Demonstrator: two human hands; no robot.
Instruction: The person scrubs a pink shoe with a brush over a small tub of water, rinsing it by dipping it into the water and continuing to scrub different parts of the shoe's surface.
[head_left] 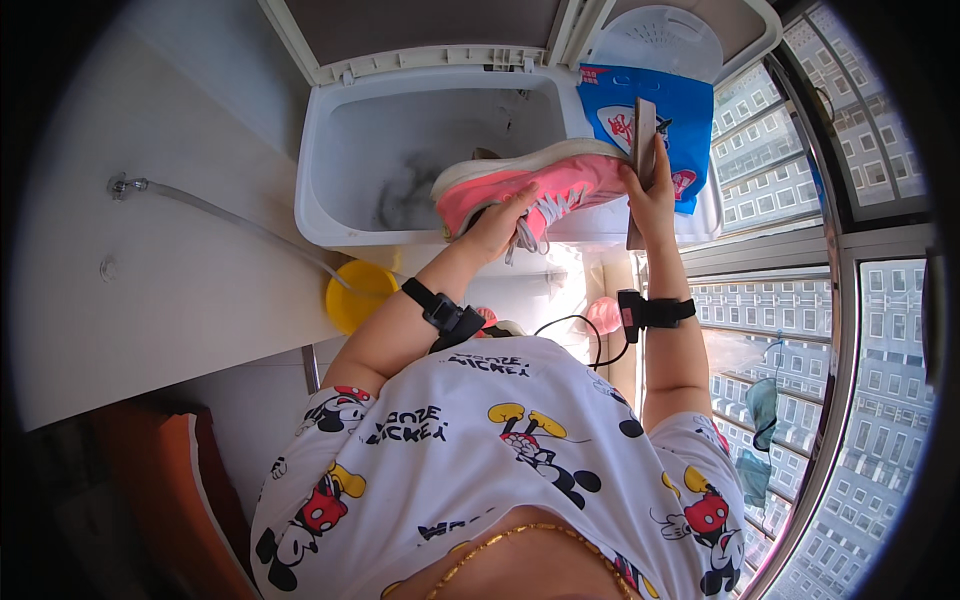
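A pink sneaker (585,178) with a white sole and grey laces lies on its side in the air, in front of the washing machine tub (318,190). My left hand (497,222) is closed around its heel and opening, with the thumb on the pink upper. At the toe end, my right hand (655,200) grips a long, narrow, flat bar (644,125), pale with a brown edge. The bar stands upright beside the toe and looks close to touching it. Whether it has bristles cannot be seen.
The machine's lid (420,30) is raised behind the tub. A blue bag (690,110) lies on its right side, before a white perforated disc (665,40). A pale hose (235,220) runs from a wall tap into a yellow bucket (350,315). Windows line the right.
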